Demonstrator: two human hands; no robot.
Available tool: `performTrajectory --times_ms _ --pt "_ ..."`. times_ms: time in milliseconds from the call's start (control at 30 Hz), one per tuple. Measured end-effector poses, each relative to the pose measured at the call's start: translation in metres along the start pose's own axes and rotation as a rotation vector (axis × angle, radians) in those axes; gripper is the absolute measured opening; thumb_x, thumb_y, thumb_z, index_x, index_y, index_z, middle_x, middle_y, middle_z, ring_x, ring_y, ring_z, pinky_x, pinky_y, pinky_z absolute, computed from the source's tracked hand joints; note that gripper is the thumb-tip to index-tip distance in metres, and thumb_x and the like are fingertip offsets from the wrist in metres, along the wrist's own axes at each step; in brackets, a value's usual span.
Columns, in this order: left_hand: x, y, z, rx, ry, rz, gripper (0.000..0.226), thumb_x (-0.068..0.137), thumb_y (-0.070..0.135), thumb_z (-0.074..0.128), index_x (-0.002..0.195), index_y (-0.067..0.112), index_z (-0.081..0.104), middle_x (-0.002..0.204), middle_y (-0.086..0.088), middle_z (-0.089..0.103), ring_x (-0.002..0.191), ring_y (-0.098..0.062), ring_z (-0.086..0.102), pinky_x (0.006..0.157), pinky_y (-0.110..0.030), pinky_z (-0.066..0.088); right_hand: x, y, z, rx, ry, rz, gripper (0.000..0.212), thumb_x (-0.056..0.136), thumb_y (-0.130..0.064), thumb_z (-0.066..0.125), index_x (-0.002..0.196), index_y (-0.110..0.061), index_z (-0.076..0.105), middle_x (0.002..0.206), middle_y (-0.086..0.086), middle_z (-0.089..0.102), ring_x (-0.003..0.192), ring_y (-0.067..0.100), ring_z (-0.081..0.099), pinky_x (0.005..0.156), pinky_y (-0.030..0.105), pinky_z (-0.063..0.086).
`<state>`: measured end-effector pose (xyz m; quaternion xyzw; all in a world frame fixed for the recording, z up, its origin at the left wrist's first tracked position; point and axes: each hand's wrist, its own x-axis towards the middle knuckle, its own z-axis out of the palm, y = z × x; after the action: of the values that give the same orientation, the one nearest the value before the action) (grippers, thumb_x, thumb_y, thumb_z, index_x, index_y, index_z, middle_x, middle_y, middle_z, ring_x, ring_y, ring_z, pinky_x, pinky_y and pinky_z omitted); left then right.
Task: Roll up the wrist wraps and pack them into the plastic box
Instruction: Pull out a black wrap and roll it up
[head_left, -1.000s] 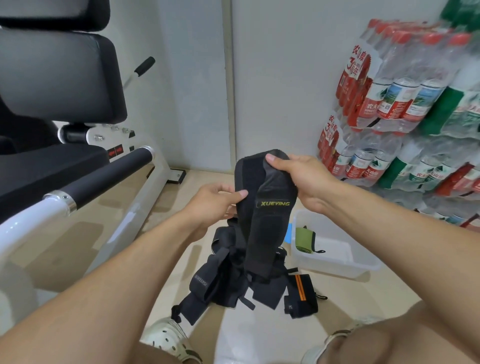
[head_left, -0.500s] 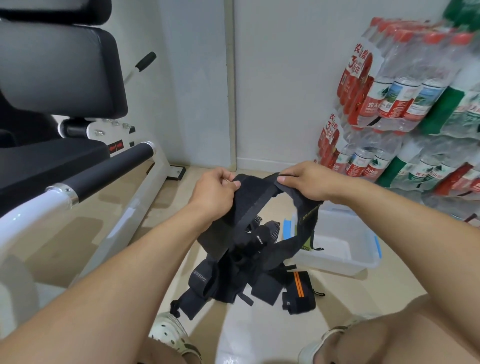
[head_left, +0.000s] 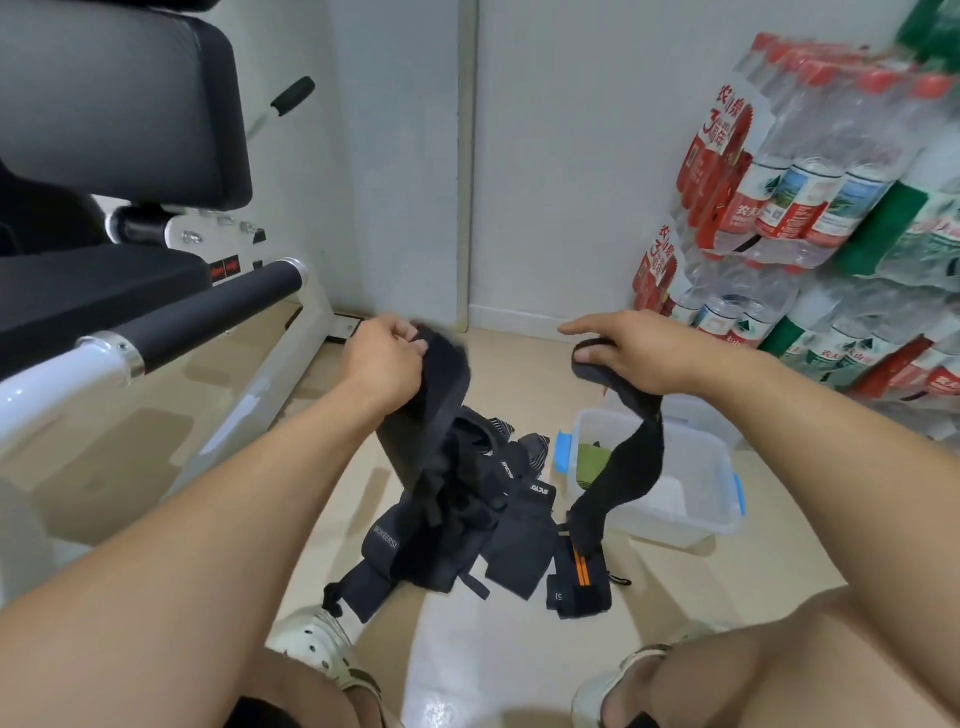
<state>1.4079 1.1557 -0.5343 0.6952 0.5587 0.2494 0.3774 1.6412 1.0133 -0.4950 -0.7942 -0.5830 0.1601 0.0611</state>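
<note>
Black wrap (head_left: 618, 467) strung above the plastic box (head_left: 696, 512).
Pinched at one end by right hand (head_left: 631, 353), far end gripped by left hand (head_left: 387, 364); slack sagging over box's near-left corner, toward pile (head_left: 467, 519) left of box.

Setting: probably a gym corner or its storage area. Evidence: white-framed exercise machine (head_left: 171, 332) with black padded seat and back (head_left: 119, 98) at left; shrink-wrapped packs of bottled water (head_left: 810, 208) stacked against the right wall. Beige tiled floor (head_left: 519, 649), plain pale walls; remainder of room out of view.
</note>
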Motion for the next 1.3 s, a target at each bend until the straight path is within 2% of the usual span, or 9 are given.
performTrajectory --times_ms 167,233,300,567,667,800,933,1067,1300 --pt "-0.008 0.002 0.006 -0.200 -0.053 0.019 0.006 0.098 0.020 0.065 0.093 0.016 0.065 0.073 0.007 0.057 0.070 -0.009 0.052 0.062 -0.020 0.039 -0.006 -0.022 0.019 0.265 0.043 -0.064 0.035 0.102 -0.044 0.056 0.133 -0.030 0.067 0.133 -0.007 0.068 0.125 0.012 0.060 0.104 0.025 0.043" --pt "-0.009 0.009 0.007 -0.357 -0.061 -0.013 0.004 0.098 0.019 0.065 0.096 0.016 0.068 0.071 0.008 0.061 0.073 -0.009 0.057 0.069 -0.021 0.045 -0.011 -0.034 0.026 0.405 -0.041 -0.009 0.022 0.101 -0.048 0.057 0.095 -0.046 0.078 0.094 -0.020 0.076 0.092 -0.004 0.068 0.083 0.016 0.049" --pt "-0.012 0.013 0.007 -0.468 -0.118 -0.037 0.006 0.100 0.016 0.063 0.099 0.016 0.069 0.081 0.005 0.070 0.080 -0.011 0.065 0.074 -0.023 0.052 -0.013 -0.042 0.031 0.524 -0.128 0.020 0.043 0.099 -0.050 0.058 0.058 -0.045 0.071 0.058 -0.023 0.063 0.056 -0.008 0.058 0.059 0.009 0.041" --pt "-0.022 0.016 -0.003 -0.572 -0.494 -0.047 0.040 0.098 0.019 0.066 0.134 0.036 0.056 0.107 0.002 0.078 0.089 -0.012 0.076 0.065 -0.023 0.058 -0.007 -0.051 0.025 1.065 0.035 0.165 0.015 0.100 -0.018 0.065 0.088 -0.011 0.071 0.042 -0.013 0.055 0.034 -0.002 0.049 0.039 0.009 0.035" --pt "-0.025 0.012 -0.003 -0.464 -0.650 0.001 0.065 0.094 0.003 0.068 0.142 0.042 0.048 0.113 -0.002 0.077 0.101 -0.015 0.074 0.070 -0.026 0.061 -0.006 -0.053 0.021 1.231 0.093 0.234 0.011 0.100 -0.015 0.064 0.096 -0.010 0.073 0.049 -0.008 0.063 0.038 0.002 0.055 0.040 0.012 0.040" --pt "-0.022 0.011 0.001 -0.525 -0.553 -0.033 0.072 0.094 -0.003 0.066 0.152 0.032 0.041 0.111 -0.004 0.077 0.098 -0.017 0.075 0.073 -0.031 0.060 0.001 -0.046 0.025 1.205 0.127 0.258 0.019 0.099 -0.023 0.066 0.109 -0.012 0.078 0.092 0.004 0.080 0.081 0.017 0.074 0.066 0.022 0.057" --pt "-0.021 0.012 0.004 -0.585 -0.454 -0.099 0.077 0.093 -0.005 0.065 0.157 0.022 0.033 0.111 -0.007 0.077 0.095 -0.020 0.075 0.073 -0.030 0.060 0.000 -0.041 0.029 1.088 0.051 0.205 0.023 0.105 -0.024 0.056 0.116 -0.019 0.076 0.104 -0.006 0.079 0.098 0.009 0.074 0.088 0.022 0.057" --pt "-0.020 0.012 0.008 -0.593 -0.385 -0.123 0.087 0.091 -0.008 0.066 0.159 0.026 0.024 0.117 -0.008 0.074 0.106 -0.026 0.072 0.093 -0.044 0.058 -0.004 -0.045 0.032 0.988 0.021 0.163 0.027 0.105 -0.024 0.056 0.128 -0.019 0.071 0.108 -0.014 0.074 0.095 -0.007 0.068 0.091 0.013 0.052" --pt "-0.015 0.007 0.012 -0.548 -0.324 -0.116 0.092 0.085 -0.010 0.071 0.156 0.034 0.032 0.127 -0.015 0.067 0.104 -0.029 0.071 0.068 -0.031 0.056 -0.007 -0.055 0.029 0.925 -0.015 0.109 0.024 0.104 -0.025 0.058 0.126 -0.024 0.068 0.109 -0.002 0.074 0.090 0.010 0.066 0.078 0.026 0.055"
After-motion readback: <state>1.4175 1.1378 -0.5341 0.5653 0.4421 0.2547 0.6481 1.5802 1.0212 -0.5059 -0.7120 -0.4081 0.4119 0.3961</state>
